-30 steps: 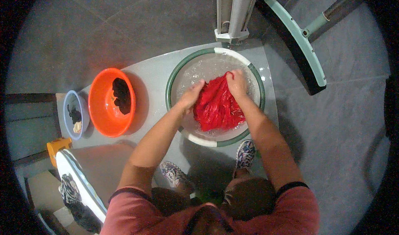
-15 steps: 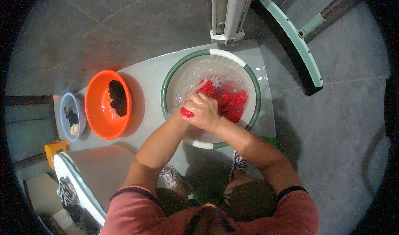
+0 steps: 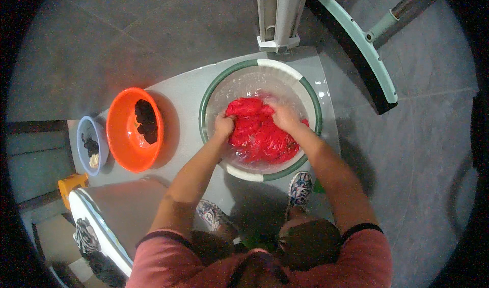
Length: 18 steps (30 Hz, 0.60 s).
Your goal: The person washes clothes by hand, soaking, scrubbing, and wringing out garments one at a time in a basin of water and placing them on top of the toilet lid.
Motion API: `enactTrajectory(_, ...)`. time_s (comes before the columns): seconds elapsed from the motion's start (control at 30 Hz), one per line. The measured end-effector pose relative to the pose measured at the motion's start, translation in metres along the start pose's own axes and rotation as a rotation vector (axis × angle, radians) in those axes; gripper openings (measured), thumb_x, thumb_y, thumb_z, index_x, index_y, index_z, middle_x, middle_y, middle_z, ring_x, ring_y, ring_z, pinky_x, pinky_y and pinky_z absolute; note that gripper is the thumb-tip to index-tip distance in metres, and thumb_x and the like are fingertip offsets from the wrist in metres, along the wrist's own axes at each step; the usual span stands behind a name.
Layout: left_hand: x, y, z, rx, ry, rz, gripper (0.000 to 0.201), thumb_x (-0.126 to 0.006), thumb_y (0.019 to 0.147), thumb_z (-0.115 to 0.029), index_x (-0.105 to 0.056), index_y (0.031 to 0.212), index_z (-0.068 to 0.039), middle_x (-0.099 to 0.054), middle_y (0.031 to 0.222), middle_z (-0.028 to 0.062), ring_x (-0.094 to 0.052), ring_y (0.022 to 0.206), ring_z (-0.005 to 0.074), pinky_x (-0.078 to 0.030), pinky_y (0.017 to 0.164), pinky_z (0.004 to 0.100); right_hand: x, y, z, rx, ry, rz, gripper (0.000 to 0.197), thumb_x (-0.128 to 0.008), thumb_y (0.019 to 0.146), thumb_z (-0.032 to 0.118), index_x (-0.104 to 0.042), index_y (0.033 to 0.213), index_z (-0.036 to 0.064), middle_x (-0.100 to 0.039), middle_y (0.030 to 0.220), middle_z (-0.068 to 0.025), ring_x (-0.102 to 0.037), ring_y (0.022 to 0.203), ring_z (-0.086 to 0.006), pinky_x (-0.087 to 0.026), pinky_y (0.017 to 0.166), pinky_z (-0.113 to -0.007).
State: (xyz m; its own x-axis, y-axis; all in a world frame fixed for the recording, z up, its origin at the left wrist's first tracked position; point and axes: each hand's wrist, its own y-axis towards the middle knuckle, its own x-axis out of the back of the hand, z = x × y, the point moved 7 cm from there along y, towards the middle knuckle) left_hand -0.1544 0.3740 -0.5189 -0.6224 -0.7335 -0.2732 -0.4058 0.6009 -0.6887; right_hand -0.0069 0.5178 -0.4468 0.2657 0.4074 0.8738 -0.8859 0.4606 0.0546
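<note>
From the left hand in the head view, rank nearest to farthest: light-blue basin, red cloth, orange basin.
1. Red cloth, gripped by the left hand.
2. Orange basin, left of the hand.
3. Light-blue basin, farther left.

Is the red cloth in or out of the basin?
In: the red cloth lies bunched, partly in water, inside the basin's rim.

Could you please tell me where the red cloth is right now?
In the head view, the red cloth is slightly right of centre, inside the green-and-white-rimmed basin, held between the left hand and right hand.
</note>
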Motion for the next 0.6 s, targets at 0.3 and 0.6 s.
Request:
enactTrajectory(0.3,-0.084,-0.047,-0.025,0.248,-0.367,0.333,0.039,-0.038,0.095,-0.033,-0.058,0.116,-0.006,-0.062,0.106,0.0160,-0.059,0.102,0.0279,-0.048,0.089,0.0429,0.062,-0.003,0.167,0.289,0.340,-0.304,0.016,-0.069,0.062,0.023,-0.058,0.065,0.0123,-0.055,0.082,-0.0048,-0.056,0.079,-0.0227,-0.048,0.056,-0.038)
enactTrajectory(0.6,-0.052,-0.044,-0.039,-0.016,0.834,0.015,0.044,-0.043,0.095,-0.026,-0.040,0.134,-0.005,-0.056,0.121,0.0186,-0.056,0.110,0.0299,-0.042,0.094,0.0391,0.026,0.017,-0.024,-0.305,0.048,-0.339,0.032,-0.066,0.076,0.029,-0.063,0.100,0.0085,-0.060,0.093,-0.0158,-0.058,0.086,-0.0350,-0.047,0.078,-0.047)
